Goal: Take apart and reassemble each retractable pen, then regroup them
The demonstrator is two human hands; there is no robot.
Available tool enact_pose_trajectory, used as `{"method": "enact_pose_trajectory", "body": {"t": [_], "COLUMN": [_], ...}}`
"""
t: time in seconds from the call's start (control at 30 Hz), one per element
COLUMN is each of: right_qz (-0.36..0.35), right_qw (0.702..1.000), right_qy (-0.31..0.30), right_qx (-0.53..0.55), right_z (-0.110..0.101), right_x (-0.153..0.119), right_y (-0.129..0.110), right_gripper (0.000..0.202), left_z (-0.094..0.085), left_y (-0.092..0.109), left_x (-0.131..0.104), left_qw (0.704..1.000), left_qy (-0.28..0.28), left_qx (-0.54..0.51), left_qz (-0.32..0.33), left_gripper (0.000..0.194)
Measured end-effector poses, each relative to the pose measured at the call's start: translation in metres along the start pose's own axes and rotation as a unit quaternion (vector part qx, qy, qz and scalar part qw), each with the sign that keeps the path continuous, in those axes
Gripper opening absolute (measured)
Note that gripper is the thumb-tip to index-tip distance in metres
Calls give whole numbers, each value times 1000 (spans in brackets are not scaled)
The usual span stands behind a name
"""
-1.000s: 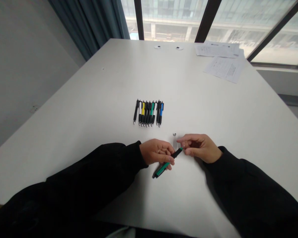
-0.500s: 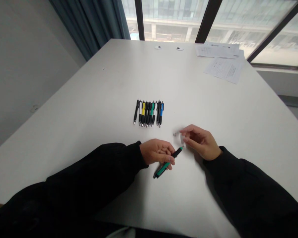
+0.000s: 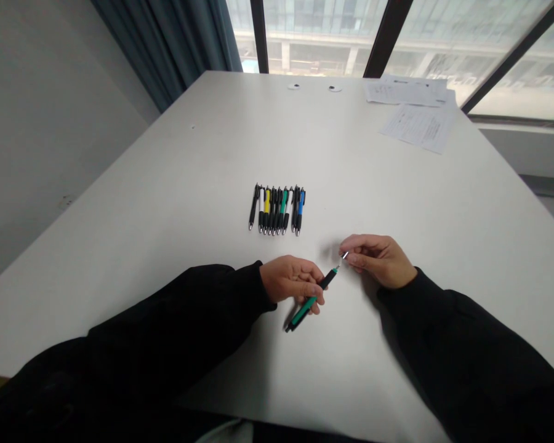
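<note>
Right hand (image 3: pixel 379 261) pinches the silver tip (image 3: pixel 345 255) just beyond the far end of the green pen (image 3: pixel 303 312) gripped by the left hand (image 3: pixel 290 282); holding both in line should help.

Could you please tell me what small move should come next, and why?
The right hand should probably bring its silver piece to the green pen in the left hand, since the pen's bare end points toward that piece across a narrow gap.

We record one room, apparently an office: white table (image 3: pixel 212 166), printed sheets (image 3: pixel 413 126), lined-up pens (image 3: pixel 279 211), blue-grey curtain (image 3: pixel 175 49), dark-framed windows (image 3: pixel 318 37).
</note>
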State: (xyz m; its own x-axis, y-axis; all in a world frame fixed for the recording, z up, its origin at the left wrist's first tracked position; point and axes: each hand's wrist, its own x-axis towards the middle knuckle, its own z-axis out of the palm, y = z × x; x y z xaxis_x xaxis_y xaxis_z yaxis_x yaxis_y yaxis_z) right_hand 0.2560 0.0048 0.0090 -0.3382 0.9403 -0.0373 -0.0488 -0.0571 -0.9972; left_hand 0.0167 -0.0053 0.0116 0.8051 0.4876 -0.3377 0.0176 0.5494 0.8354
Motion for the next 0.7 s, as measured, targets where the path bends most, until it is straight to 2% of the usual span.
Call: {"method": "enact_pose_trajectory", "body": {"t": [0.1,0.27,0.57,0.7], "right_qz": [-4,-4,-1,-35], "right_qw": [999,999,991,978], "right_qy": [-34,-51,-107,-123], "right_qx": [21,4,-77,-168], "right_z": [1,5,8,14], "right_x": [-1,-2,-5,-3], "right_y": [-1,-4,-7,-12], "right_gripper": [19,19,21,32], "left_z": [0,1,0,1], "left_y": [0,1,-2,-1], "left_x": [0,0,2,3], "left_qw": [1000,1000,1000,1000], "left_qy": [0,2,7,21], "left_qx": [-5,8,-1,8], "left_qz": [-3,-4,-16,-19], "left_gripper": [39,39,39,38]}}
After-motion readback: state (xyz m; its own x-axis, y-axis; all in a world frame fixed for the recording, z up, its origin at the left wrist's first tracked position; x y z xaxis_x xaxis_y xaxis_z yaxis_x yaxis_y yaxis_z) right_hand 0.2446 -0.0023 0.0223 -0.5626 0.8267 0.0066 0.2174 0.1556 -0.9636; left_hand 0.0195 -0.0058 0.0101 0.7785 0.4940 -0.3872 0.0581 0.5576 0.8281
